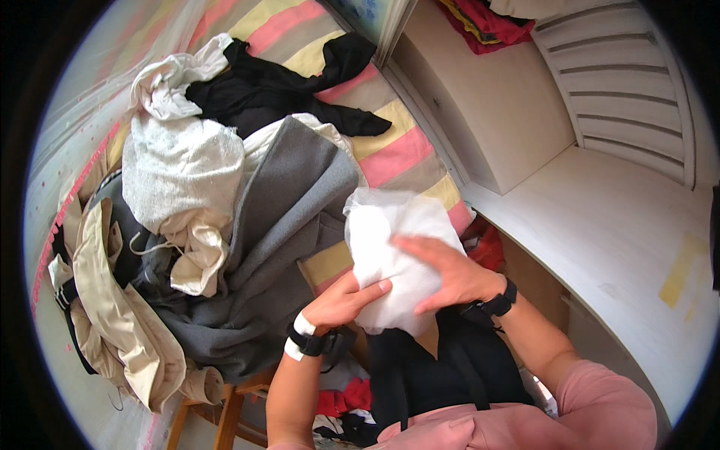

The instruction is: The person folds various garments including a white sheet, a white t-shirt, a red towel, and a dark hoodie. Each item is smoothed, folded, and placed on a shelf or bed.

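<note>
A folded white cloth (394,247), thin and slightly sheer at its edges, is held up in front of my body. My left hand (349,301) grips its lower left side, thumb on top and the other fingers hidden beneath. My right hand (450,270) lies over the cloth's right part with its fingers spread, somewhat blurred; it does not grip the cloth. Left of the cloth, a large grey wool-like garment (304,185) lies heaped on the bed. Beside it are a whitish knit garment (180,169) and a beige coat (118,298).
Black clothing (264,95) lies across the striped bedspread (394,152). A white desk or shelf surface (607,225) runs along the right, below a slatted white panel (624,84). Red fabric (489,247) sits below its edge. A wooden stool or chair (228,416) stands at lower left.
</note>
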`<control>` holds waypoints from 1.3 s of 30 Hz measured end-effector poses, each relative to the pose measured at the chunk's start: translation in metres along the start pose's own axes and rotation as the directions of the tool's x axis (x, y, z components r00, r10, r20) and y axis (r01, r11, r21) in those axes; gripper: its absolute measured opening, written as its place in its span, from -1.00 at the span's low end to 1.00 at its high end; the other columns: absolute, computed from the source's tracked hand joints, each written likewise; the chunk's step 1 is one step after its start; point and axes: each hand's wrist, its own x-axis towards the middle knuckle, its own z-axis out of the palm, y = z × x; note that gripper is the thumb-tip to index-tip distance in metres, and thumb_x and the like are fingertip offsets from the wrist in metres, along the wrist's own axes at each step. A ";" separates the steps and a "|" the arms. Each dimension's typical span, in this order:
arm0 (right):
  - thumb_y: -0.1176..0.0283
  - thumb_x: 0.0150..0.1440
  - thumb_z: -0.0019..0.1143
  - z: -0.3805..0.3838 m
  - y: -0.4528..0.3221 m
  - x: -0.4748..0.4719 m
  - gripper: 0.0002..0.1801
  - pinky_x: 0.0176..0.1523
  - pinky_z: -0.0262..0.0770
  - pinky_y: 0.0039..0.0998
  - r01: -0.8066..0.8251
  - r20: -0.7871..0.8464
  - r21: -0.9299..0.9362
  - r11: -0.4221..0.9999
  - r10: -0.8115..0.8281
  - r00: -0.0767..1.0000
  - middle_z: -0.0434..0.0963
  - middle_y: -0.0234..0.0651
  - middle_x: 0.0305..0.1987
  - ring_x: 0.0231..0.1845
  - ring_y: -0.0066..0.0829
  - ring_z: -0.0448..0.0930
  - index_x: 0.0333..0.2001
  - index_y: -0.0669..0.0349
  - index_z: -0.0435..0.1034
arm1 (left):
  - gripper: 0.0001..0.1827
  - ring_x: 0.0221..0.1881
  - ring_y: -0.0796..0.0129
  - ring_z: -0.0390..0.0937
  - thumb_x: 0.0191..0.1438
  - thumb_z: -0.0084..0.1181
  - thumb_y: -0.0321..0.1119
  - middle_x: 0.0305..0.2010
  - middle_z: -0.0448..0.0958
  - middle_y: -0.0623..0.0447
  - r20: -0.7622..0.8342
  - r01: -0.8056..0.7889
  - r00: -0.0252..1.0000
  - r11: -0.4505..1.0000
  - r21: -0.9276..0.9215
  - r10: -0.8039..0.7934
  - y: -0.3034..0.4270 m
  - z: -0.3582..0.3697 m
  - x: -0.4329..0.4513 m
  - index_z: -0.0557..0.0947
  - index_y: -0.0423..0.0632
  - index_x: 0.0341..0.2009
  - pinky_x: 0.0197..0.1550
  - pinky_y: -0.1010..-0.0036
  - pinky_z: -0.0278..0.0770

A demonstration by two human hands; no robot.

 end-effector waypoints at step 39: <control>0.68 0.24 -0.04 0.316 0.008 -0.013 -0.64 0.13 0.57 -0.35 -0.659 0.579 0.041 0.751 0.520 0.628 0.62 -0.21 -0.10 -0.07 -0.37 0.65 0.13 0.35 0.38 | -0.39 0.15 0.04 0.57 0.09 0.21 -0.43 0.21 0.57 -0.11 -0.849 -0.984 -0.142 -0.024 0.179 -0.509 -0.801 0.036 -0.374 0.48 -0.24 0.27 0.26 0.17 0.48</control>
